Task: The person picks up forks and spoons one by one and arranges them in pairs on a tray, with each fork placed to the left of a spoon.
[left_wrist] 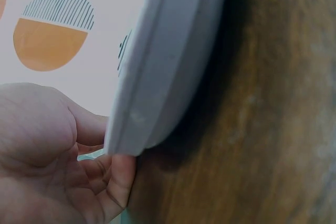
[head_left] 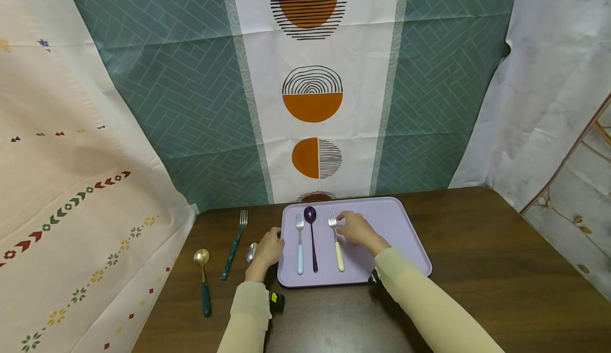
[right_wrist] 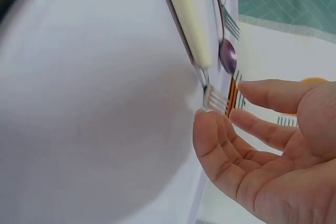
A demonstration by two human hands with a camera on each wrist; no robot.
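A lilac tray (head_left: 391,247) lies on the table. My left hand (head_left: 270,249) grips its left rim, the thumb on one side and fingers on the other in the left wrist view. On the tray are a light-blue-handled fork (head_left: 300,257), a dark purple spoon (head_left: 310,215) and a yellow-handled fork (head_left: 339,257). Just right of the yellow-handled fork's tines is my right hand (head_left: 358,229). In the right wrist view its fingers (right_wrist: 207,135) are loosely bent, and nothing shows between them and the thumb; whether a fingertip touches the fork I cannot tell.
Left of the tray, on the wooden table (head_left: 477,247), lie a fork with a dark green handle (head_left: 231,260) and a gold spoon with a green handle (head_left: 202,258). A silver spoon (head_left: 251,252) is partly hidden by my left hand. Patterned cloth (head_left: 191,104) hangs behind.
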